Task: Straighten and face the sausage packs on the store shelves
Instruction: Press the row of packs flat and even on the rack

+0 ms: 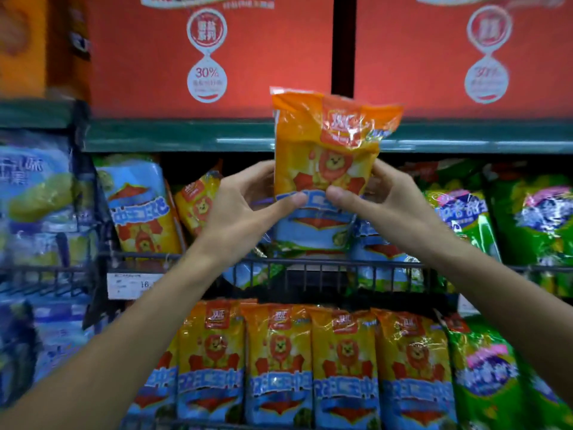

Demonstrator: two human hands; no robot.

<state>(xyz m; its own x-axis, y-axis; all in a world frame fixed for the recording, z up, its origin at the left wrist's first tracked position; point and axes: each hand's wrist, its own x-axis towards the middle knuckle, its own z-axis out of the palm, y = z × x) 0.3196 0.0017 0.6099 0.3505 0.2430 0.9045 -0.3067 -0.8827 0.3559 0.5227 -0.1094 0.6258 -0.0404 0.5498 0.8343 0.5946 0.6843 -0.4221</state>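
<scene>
An orange and blue sausage pack [325, 150] with a lion picture stands upright in front of the middle shelf, its label facing me. My left hand [245, 209] grips its left edge, thumb across the front. My right hand [378, 200] grips the right edge the same way. Behind it, more packs of the same kind [142, 209] lean crookedly in the wire basket [310, 268], one upside down. On the shelf below, several matching packs [279, 361] stand in a neat row facing out.
Green snack packs [527, 218] fill the right side of both shelves. Blue packs [37, 193] sit on the left. Red cartons [210, 54] stand on the top shelf above a green shelf edge [173, 136]. A price tag [133, 285] hangs on the basket front.
</scene>
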